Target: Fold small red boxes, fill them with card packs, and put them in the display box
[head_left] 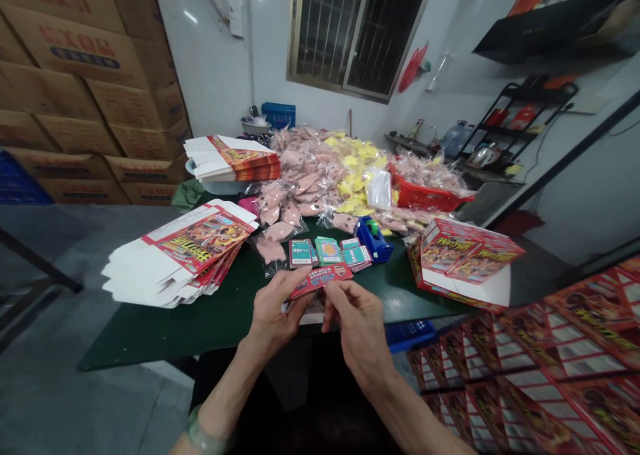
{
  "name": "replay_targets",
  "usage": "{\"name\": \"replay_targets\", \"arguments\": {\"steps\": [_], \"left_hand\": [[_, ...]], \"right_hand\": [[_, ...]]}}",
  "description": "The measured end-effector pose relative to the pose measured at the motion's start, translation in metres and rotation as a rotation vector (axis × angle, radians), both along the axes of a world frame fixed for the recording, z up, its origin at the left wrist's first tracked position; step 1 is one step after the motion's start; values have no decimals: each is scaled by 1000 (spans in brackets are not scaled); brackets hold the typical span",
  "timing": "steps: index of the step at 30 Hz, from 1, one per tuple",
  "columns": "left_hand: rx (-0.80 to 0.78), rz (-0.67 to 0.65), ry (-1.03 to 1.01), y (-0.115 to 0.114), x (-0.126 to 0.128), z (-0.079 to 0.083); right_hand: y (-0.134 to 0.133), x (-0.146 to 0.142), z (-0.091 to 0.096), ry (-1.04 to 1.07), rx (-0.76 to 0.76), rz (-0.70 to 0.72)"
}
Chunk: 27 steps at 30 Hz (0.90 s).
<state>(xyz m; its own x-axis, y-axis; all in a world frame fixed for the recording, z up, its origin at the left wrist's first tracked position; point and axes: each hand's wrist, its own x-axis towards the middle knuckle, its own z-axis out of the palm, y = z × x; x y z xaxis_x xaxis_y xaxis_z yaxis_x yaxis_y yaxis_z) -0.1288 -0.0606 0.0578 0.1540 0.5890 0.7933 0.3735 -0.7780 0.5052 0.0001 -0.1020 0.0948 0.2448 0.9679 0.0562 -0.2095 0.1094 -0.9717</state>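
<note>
Between my two hands, above the near edge of the green table (135,335), is a small red printed packet (323,279). My left hand (274,308) grips its left end, thumb on top. The fingers of my right hand (357,315) are closed on its right lower edge. Just beyond lie small stacks of printed cards: teal ones (301,253) at left, one with an orange picture (329,250) in the middle, and more teal ones (355,255) at right. A blue tape dispenser (374,240) with green tape stands right of them.
Flattened printed boxes (200,242) are stacked at left, with more (235,158) behind. Bagged pink pieces (300,168) and yellow pieces (357,162) heap at the back, beside a red basket (430,195). Folded red boxes (465,255) sit right; rows of boxes (500,362) fill the lower right.
</note>
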Motion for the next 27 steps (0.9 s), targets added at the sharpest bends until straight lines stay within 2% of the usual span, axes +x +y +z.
{"name": "replay_targets", "arguments": {"steps": [3,6,12,15,17,20,22,24,25,27], "left_hand": [[15,-102,234,6,-9,15],[-37,-156,340,10,-14,24],[-95,-183,238,12,-17,29],[-141,-108,73,8,-25,26],[-206,28,-88,4,-30,17],[-362,234,-339,-2,-32,-11],[-514,214,-463,-3,-31,-31],[-626,119,-468,-3,-31,-42],[-630,106,-441,-2,-31,-43],[-547,175,-375,1,-34,-35]], "right_hand": [[2,-1,4,-29,-28,-26],[9,-2,-7,-12,-70,-39],[14,-2,-66,10,-349,-14],[11,2,-75,15,-365,9],[9,6,-67,12,-319,-3],[11,18,-46,3,-74,45],[19,30,-31,-80,79,62],[32,43,-16,-316,168,7],[38,47,-8,-486,232,-26],[49,50,6,-845,427,-11]]}}
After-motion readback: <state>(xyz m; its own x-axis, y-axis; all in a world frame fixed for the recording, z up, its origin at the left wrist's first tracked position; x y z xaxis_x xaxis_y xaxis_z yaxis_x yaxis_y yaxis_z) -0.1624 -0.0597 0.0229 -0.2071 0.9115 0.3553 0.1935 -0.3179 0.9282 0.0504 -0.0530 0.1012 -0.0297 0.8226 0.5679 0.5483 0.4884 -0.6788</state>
